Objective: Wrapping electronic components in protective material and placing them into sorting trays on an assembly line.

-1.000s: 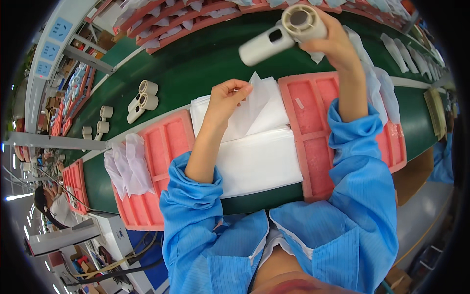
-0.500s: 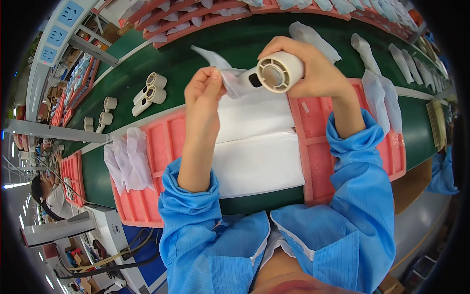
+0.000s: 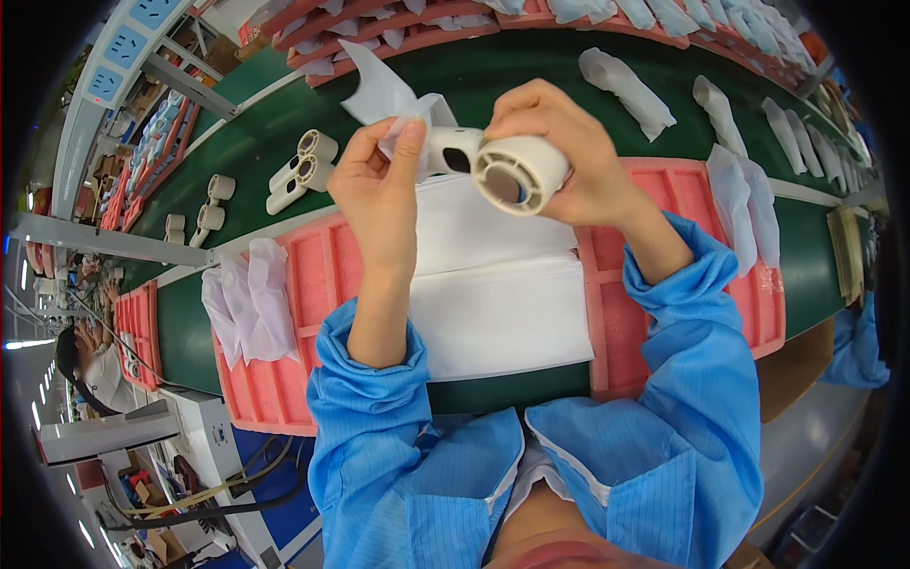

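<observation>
Over the stack of flat white pouches [image 3: 498, 318], my right hand [image 3: 573, 137] wraps the round barrel of a cream hair dryer [image 3: 519, 169]. Its open ring end tilts down toward me, and a dark oval opening shows on the handle. My left hand [image 3: 379, 180] is closed in a pinch on a thin white pouch [image 3: 377, 87] at the handle's far end. Part of the pouch covers that end, while its loose part flares up and away to the left. The pinching fingers partly hide the handle tip.
Pink trays [image 3: 327, 261] flank the white stack, with wrapped pieces [image 3: 248, 299] lying on the left one. Bare cream dryers [image 3: 301, 171] lie on the green belt [image 3: 445, 71] at left. Wrapped ones [image 3: 630, 95] lie at right. Stacked pink trays [image 3: 398, 36] stand beyond.
Both hands and the dryer have shifted left, and the dryer's ring end has come down nearer to me. More of the handle shows, and the loose pouch part stands higher and wider.
</observation>
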Tool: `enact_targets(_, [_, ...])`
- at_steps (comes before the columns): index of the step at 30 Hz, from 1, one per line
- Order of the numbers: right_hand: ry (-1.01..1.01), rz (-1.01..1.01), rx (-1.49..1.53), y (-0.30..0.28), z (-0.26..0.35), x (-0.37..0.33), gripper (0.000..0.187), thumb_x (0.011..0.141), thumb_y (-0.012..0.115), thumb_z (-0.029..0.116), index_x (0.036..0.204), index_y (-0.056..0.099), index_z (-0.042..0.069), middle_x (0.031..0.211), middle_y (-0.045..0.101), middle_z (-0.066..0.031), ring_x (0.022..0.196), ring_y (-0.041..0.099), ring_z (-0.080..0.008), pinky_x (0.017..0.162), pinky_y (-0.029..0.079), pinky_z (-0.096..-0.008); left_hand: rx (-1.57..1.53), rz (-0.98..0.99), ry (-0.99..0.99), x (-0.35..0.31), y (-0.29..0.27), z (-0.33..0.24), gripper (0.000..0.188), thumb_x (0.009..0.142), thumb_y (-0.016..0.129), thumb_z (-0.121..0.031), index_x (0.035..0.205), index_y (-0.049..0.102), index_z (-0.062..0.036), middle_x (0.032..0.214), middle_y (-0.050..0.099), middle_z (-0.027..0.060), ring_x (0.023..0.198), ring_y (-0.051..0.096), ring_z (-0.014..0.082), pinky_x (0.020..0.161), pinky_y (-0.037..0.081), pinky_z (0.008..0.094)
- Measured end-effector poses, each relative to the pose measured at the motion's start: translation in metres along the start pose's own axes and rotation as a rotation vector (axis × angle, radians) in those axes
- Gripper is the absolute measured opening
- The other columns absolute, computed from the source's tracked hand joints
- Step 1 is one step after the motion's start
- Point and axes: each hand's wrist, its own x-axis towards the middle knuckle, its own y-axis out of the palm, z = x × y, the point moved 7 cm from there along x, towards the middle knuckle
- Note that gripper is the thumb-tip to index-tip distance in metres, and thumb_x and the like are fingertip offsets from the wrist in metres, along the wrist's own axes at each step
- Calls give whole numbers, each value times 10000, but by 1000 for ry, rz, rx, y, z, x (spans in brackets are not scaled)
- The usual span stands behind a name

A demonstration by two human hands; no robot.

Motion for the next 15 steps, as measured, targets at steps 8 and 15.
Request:
enact_targets(8, [75,-22,-248,28,-17,-16,786,586,810,-45,1303,499,33,1119,501,-130,950,568,-282,739,516,-333,-79,216,30,-20,23,-12,113,861,710,-63,926,700,30,834,603,12,673,538,63,592,438,211])
enact_targets(15, [163,-5,-347,29,-17,-16,910,596,796,-33,1412,399,39,1090,499,-129,899,561,-288,689,516,-338,614,108,705,-53,47,-50,150,725,766,20,859,699,17,768,584,77,586,567,166,482,428,250])
